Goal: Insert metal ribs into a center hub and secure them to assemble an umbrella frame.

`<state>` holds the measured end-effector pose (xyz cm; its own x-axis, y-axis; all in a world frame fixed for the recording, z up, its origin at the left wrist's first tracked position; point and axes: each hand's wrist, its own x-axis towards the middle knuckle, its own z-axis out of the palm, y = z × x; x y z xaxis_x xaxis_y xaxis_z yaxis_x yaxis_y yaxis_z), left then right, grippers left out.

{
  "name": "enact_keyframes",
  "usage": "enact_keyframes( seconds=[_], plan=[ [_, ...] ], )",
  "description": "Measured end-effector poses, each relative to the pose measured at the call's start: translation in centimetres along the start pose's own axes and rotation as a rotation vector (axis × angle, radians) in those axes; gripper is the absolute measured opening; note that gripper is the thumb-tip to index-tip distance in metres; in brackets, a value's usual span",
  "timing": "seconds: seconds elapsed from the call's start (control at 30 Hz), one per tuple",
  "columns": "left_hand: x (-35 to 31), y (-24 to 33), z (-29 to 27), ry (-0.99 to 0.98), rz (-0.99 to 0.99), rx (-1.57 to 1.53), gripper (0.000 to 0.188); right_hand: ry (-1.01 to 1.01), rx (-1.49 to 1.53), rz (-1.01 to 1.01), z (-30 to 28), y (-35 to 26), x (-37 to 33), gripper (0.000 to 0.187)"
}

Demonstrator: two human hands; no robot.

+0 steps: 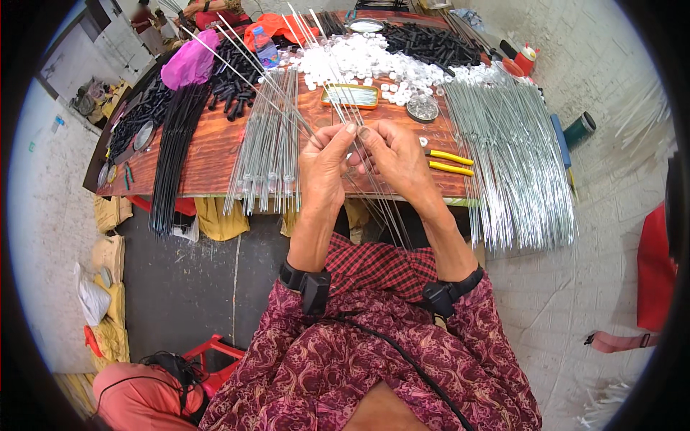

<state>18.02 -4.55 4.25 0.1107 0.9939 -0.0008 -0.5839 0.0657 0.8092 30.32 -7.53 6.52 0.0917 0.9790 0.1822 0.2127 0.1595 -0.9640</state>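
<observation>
My left hand is closed on several thin metal rods that fan out toward the far left of the table. Close beside it, my right hand pinches more thin rods, whose lower ends hang down past the table edge toward my lap. Both thumbs nearly meet, and the small joint between the fingertips is hidden. Yellow-handled pliers lie just right of my right hand. Beyond my hands sits a yellow-rimmed tin of thin pins, with a round dish of small metal parts next to it.
On the wooden table lie bundles of silver rods and black rods. White plastic pieces and black tubular parts are heaped behind. A bottle stands near a pink bag. Another person works across the table.
</observation>
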Motion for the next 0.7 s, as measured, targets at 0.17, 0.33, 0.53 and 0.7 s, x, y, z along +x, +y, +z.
enact_keyframes(
  seconds=[0.17,0.33,0.53,0.7],
  plan=[
    [-0.4,-0.1,0.1,0.018,-0.041,-0.011,0.011,-0.029,0.145,0.017,0.2,0.7,0.0,0.027],
    [-0.6,0.0,0.0,-0.058,-0.076,-0.015,0.013,-0.038,0.308,0.038,0.5,1.0,-0.5,0.027],
    [-0.3,-0.5,-0.4,-0.099,-0.101,-0.019,0.017,-0.009,0.202,0.001,0.4,1.1,-0.7,0.032],
    [-0.4,-0.1,0.2,-0.108,-0.092,-0.028,0.028,-0.025,0.238,-0.042,-0.1,1.6,-0.4,0.032]
  ],
)
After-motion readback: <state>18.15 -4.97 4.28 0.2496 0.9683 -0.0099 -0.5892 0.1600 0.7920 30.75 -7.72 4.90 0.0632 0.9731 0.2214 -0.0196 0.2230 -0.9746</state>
